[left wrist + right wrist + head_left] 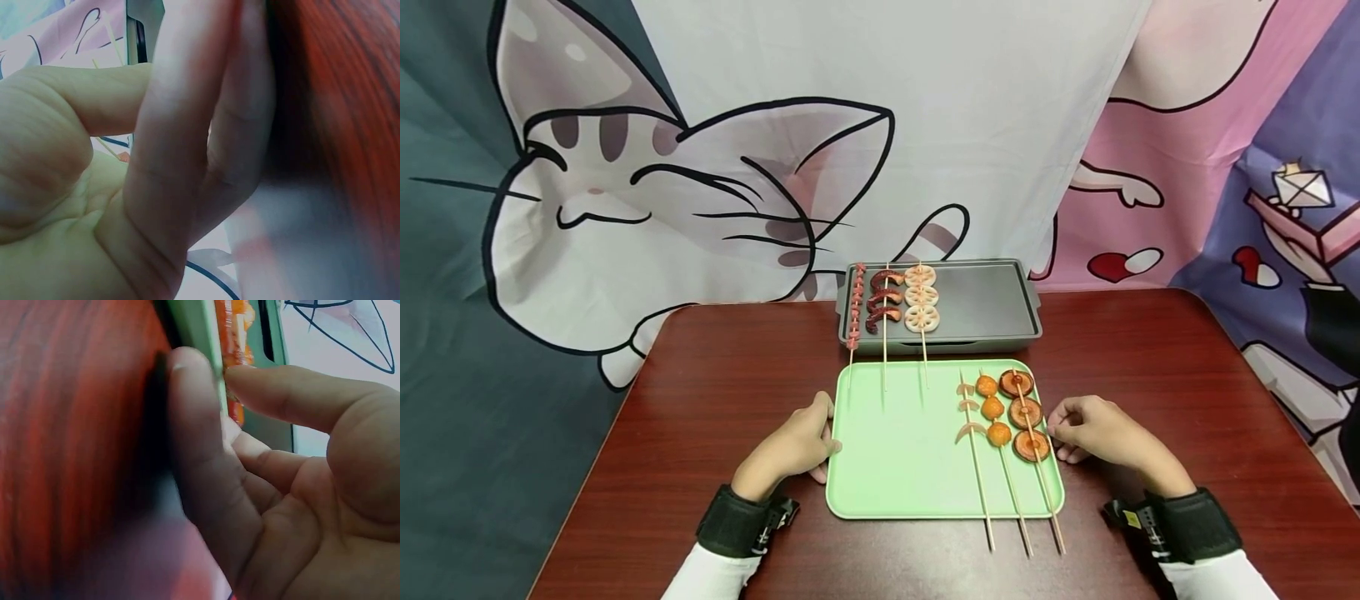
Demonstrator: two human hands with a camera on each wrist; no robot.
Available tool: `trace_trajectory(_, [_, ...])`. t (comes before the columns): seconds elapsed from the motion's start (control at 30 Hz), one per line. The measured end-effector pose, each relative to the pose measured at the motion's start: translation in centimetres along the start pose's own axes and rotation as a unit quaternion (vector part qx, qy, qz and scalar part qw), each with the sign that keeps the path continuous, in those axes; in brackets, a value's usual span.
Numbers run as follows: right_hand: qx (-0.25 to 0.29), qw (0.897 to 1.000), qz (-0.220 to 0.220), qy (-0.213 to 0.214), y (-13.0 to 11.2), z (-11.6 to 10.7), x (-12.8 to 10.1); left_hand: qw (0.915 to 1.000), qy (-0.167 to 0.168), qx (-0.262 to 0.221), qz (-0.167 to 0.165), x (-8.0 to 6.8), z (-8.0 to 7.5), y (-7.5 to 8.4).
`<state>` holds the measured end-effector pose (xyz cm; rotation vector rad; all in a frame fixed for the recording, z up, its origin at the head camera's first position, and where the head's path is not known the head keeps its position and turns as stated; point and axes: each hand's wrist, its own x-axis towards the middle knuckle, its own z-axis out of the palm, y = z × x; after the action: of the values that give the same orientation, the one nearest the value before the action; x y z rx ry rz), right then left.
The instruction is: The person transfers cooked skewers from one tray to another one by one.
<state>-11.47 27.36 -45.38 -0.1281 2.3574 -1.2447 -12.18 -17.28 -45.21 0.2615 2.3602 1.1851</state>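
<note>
A green tray lies on the dark red table in front of me. On its right side lie three skewers: pale onion pieces, orange balls and brown mushroom slices. My left hand rests on the table at the tray's left edge. Its fingers are fairly straight and its thumb reaches toward the rim. My right hand is at the right edge. In the right wrist view, its thumb and forefinger pinch the green rim.
Behind the tray stands a grey grill pan. It holds three skewers on its left side: small red pieces, curved red sausages and lotus root slices. A cartoon backdrop hangs behind the table. Black wrist straps are on both arms.
</note>
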Motion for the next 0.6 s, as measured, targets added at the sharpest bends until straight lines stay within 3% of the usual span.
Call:
trace_trajectory(0.17, [0.03,1.0,0.008,-0.003,0.26,0.37,0.16,1.0,-0.002,0.002,0.0,0.01,0.06,-0.03])
trace_trajectory(0.6, [0.032,0.999,-0.012,0.007,0.37,0.8,0.58,0.9999,0.0,0.007,-0.012,0.03,-0.09,0.2])
